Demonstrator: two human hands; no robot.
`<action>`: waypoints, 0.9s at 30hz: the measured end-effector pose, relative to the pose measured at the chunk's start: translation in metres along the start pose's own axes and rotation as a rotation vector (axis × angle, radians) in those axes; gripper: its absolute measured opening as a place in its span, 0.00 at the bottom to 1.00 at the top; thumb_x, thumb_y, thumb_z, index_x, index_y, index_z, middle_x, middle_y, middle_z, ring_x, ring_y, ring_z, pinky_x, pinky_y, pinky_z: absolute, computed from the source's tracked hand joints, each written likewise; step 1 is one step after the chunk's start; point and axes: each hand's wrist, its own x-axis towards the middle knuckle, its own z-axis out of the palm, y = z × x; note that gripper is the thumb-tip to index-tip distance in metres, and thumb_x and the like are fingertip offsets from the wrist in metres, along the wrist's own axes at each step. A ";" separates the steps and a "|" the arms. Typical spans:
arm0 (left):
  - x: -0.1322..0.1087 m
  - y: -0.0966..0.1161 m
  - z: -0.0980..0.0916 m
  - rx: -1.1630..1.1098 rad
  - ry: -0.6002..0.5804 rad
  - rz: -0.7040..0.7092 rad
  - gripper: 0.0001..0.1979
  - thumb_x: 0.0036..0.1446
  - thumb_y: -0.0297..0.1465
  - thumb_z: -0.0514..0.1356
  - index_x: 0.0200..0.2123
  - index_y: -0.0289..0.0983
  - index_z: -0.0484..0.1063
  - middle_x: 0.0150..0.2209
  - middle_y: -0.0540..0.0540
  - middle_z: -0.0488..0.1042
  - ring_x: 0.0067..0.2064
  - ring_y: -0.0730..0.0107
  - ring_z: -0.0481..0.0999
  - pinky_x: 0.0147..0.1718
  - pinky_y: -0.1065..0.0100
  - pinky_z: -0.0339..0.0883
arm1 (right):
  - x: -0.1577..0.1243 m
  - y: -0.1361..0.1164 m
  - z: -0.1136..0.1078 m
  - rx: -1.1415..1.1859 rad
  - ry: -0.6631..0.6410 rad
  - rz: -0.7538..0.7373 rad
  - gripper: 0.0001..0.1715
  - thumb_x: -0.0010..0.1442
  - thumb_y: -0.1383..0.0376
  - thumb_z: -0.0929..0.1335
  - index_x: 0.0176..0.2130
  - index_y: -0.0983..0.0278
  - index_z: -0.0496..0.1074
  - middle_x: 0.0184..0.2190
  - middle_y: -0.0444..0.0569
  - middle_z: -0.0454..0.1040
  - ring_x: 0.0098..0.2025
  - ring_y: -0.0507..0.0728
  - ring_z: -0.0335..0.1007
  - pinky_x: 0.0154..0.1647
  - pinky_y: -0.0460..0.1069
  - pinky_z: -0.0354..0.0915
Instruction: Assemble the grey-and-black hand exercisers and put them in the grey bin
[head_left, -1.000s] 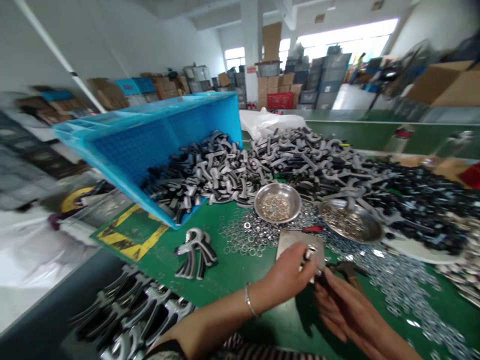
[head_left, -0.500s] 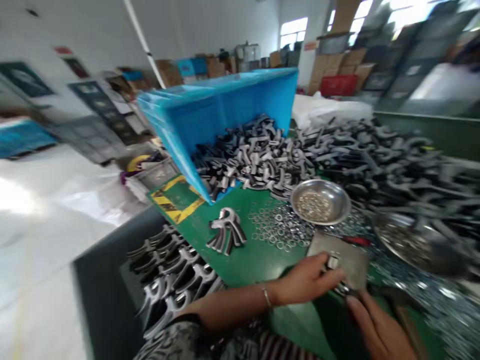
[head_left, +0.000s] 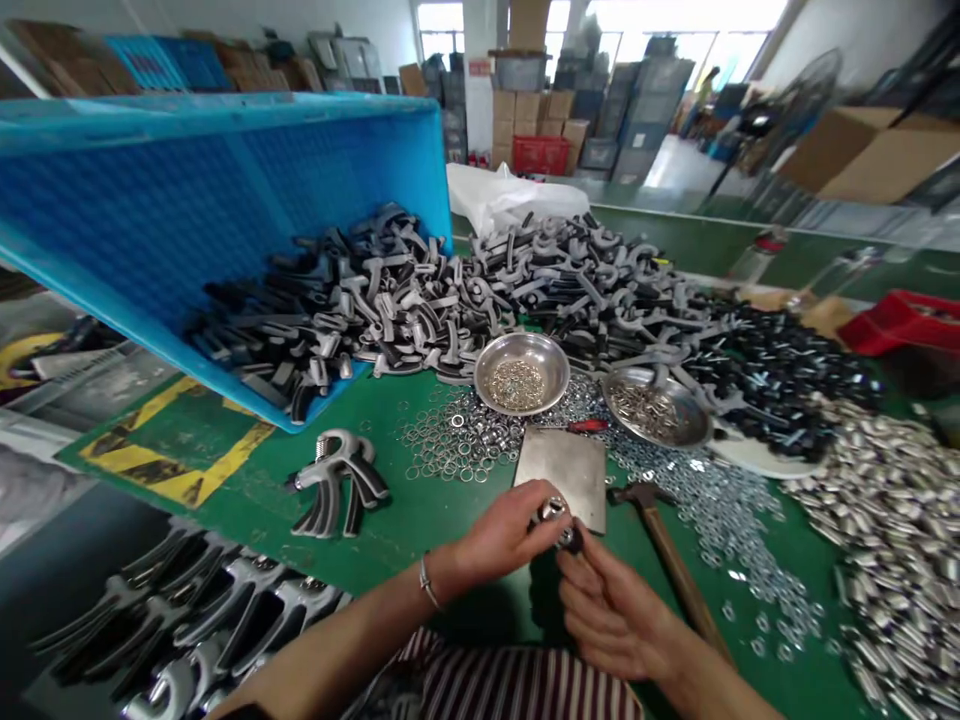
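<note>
My left hand (head_left: 510, 535) is closed, fingers pinched round a small round metal fitting (head_left: 553, 508) with a hole in its end. Just below it, my right hand (head_left: 611, 605) is closed on a small black knob (head_left: 573, 540) with a metal end. The two pieces meet or nearly meet; I cannot tell if they are joined. Both hands are over the near edge of a square metal plate (head_left: 562, 465). A hammer (head_left: 667, 550) lies to the right of my right hand. Grey-and-black handles (head_left: 341, 485) with springs rest together on the green table at left.
A tipped blue crate (head_left: 247, 190) spills handles (head_left: 420, 310) across the back. Two steel bowls (head_left: 555, 360) (head_left: 697, 425) hold small parts. Rings (head_left: 450, 445), nuts (head_left: 720, 520) and metal cylinders (head_left: 900, 540) lie loose. A red-handled tool (head_left: 589, 426) lies behind the plate. More handles (head_left: 247, 620) sit lower left.
The view has swung right, bringing the metal cylinders, black parts and red bin into sight. Both hands stay together, holding small parts near the plate.
</note>
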 end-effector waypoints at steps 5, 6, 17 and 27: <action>0.007 -0.002 0.004 -0.044 0.099 -0.144 0.14 0.67 0.40 0.53 0.34 0.37 0.67 0.32 0.49 0.70 0.34 0.69 0.68 0.37 0.68 0.65 | 0.000 -0.004 -0.008 -0.402 0.391 -0.216 0.31 0.59 0.37 0.63 0.36 0.62 0.67 0.30 0.49 0.74 0.26 0.53 0.68 0.23 0.46 0.61; 0.008 -0.002 0.007 -0.093 0.132 -0.167 0.14 0.67 0.40 0.52 0.35 0.37 0.66 0.32 0.49 0.70 0.34 0.70 0.68 0.37 0.68 0.65 | -0.001 -0.005 -0.009 -0.467 0.476 -0.269 0.29 0.58 0.38 0.66 0.35 0.62 0.67 0.31 0.50 0.73 0.28 0.54 0.68 0.26 0.46 0.62; 0.020 0.004 0.023 -0.078 0.247 0.033 0.08 0.70 0.32 0.49 0.43 0.37 0.66 0.43 0.44 0.69 0.47 0.66 0.70 0.51 0.63 0.65 | -0.001 -0.005 -0.019 -0.264 0.481 -0.278 0.28 0.60 0.39 0.65 0.32 0.61 0.65 0.26 0.44 0.68 0.24 0.52 0.63 0.24 0.46 0.59; 0.019 0.009 0.034 -0.032 0.298 -0.034 0.09 0.70 0.33 0.48 0.40 0.38 0.65 0.39 0.45 0.69 0.43 0.65 0.70 0.46 0.63 0.66 | -0.008 -0.004 -0.015 -0.235 0.480 -0.280 0.27 0.59 0.40 0.67 0.32 0.61 0.64 0.27 0.44 0.67 0.23 0.50 0.60 0.22 0.45 0.57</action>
